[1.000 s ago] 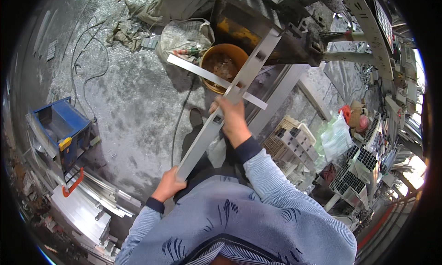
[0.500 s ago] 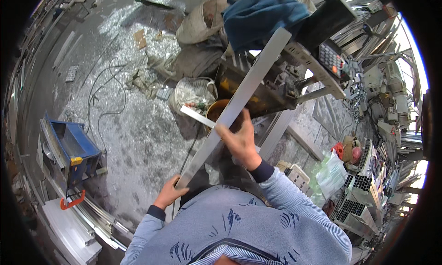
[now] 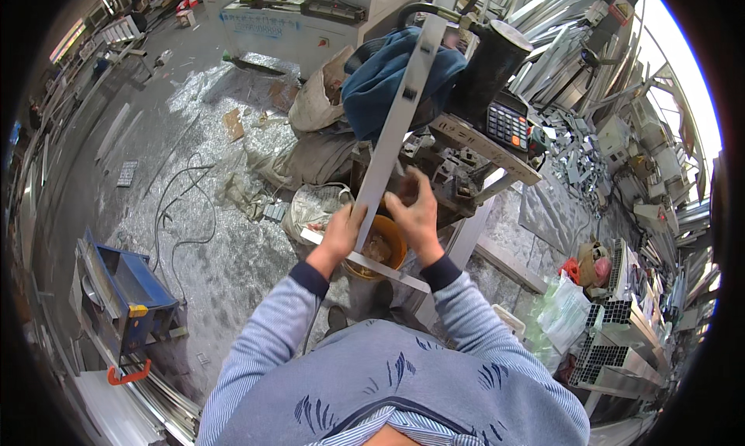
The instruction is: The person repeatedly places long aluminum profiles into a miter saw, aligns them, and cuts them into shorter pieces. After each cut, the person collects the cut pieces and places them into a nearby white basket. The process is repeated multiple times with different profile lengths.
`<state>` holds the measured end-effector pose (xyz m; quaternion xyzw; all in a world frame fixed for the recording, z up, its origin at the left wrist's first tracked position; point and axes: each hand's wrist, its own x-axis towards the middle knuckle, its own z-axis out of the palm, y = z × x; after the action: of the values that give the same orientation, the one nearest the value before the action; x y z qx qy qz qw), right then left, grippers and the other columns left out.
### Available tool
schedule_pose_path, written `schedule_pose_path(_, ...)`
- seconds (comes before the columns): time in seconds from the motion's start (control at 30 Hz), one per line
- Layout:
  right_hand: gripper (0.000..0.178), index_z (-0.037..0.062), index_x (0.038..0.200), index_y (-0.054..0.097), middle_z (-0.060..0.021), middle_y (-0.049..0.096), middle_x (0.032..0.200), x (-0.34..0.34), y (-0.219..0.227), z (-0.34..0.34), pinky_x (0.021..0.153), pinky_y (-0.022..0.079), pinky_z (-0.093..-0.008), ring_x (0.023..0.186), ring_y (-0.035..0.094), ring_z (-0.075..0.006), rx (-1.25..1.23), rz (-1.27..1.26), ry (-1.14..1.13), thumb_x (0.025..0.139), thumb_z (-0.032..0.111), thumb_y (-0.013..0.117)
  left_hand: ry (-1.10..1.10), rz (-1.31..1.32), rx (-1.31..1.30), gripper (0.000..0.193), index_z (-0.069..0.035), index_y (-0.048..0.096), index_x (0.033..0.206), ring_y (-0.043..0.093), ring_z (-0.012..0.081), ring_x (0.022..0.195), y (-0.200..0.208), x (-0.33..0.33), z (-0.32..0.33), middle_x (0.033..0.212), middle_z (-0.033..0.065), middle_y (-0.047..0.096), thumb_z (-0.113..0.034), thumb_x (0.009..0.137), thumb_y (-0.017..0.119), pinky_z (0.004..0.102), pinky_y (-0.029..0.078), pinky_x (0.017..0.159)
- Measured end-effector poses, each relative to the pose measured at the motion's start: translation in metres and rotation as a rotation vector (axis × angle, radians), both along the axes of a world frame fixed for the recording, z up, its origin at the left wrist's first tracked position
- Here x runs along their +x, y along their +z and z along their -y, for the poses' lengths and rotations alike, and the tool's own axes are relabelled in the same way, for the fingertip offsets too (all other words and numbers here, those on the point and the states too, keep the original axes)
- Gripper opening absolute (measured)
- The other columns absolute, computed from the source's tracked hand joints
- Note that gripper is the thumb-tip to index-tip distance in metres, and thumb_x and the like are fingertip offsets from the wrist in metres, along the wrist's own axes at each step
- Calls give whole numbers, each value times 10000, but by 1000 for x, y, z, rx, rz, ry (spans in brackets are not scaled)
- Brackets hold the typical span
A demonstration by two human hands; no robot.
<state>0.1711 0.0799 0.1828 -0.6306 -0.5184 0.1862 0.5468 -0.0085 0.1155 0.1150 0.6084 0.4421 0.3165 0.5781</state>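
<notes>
A long silvery metal bar (image 3: 389, 140) with square cutouts near its far end slants away from me over a blue cloth (image 3: 369, 97). My left hand (image 3: 339, 233) is wrapped round its near end. To the right of the bar is my right hand (image 3: 417, 215), thumb and forefinger apart, close to the bar; I make out nothing in it, though its inner side is partly hidden. A narrow pale metal strip (image 3: 400, 275) lies crosswise below the bar, over a yellow-rimmed bucket (image 3: 403, 248).
A workbench edge (image 3: 473, 143) holds a calculator (image 3: 508, 126) and a dark cylinder (image 3: 490, 70). White sacks (image 3: 310, 205) stand by the bucket. A blue machine (image 3: 132, 275) is on the left, with cable (image 3: 186, 240) on the floor. Plastic bags (image 3: 563, 314) and metal profiles (image 3: 621, 330) lie right.
My left hand has moved up and right along with the bar's near end. The bar has turned steeper, showing its cutouts. My right hand has come off the bar.
</notes>
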Motion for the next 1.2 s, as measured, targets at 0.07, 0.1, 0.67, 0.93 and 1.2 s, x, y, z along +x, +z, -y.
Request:
schedule_pose_path(0.07, 553, -22, 1312, 580, -133, 690, 1067, 0, -19, 32, 865, 557, -349, 970, 674, -205, -123, -44, -5, 822, 144, 774, -14, 239, -175, 563, -69, 618, 1109, 634, 140, 669, 34, 30, -35, 866, 60, 653, -621, 1039, 532, 304, 530, 603)
schedule_pose_path(0.1, 529, -29, 1272, 601, -158, 702, 1072, -1, -28, 46, 896, 556, -370, 1001, 700, -255, -183, -61, -16, 808, 157, 776, -55, 361, -226, 590, -43, 606, 1062, 638, 158, 652, 52, 42, -52, 844, 74, 665, -628, 1029, 543, 317, 532, 576)
schedule_pose_path(0.67, 842, 164, 1475, 482, -153, 469, 1427, -10, 30, 25, 1194, 308, -563, 1383, 416, -384, 131, 707, 117, 705, 65, 809, -76, 75, -289, 497, -56, 604, 1046, 621, 144, 621, 20, -104, 105, 779, 56, 645, -517, 1111, 430, 286, 499, 547)
schedule_pose_path(0.93, 118, 178, 917, 645, -4, 563, 943, -113, 22, 29, 1194, 193, -666, 1139, 535, -205, 412, 1181, 458, 833, 218, 718, 18, -105, -510, 391, -14, 625, 1160, 665, 146, 673, 33, -258, 197, 863, 59, 692, -385, 1108, 515, 286, 557, 601)
schedule_pose_path(1.2, 260, 96, 1045, 616, -94, 581, 1046, -194, -3, 67, 1135, 295, -625, 1139, 544, -301, -54, 654, 565, 815, 133, 732, 438, 443, -200, 854, -49, 508, 1450, 691, 227, 976, 150, -391, 209, 1207, 131, 668, -723, 933, 593, 320, 583, 773)
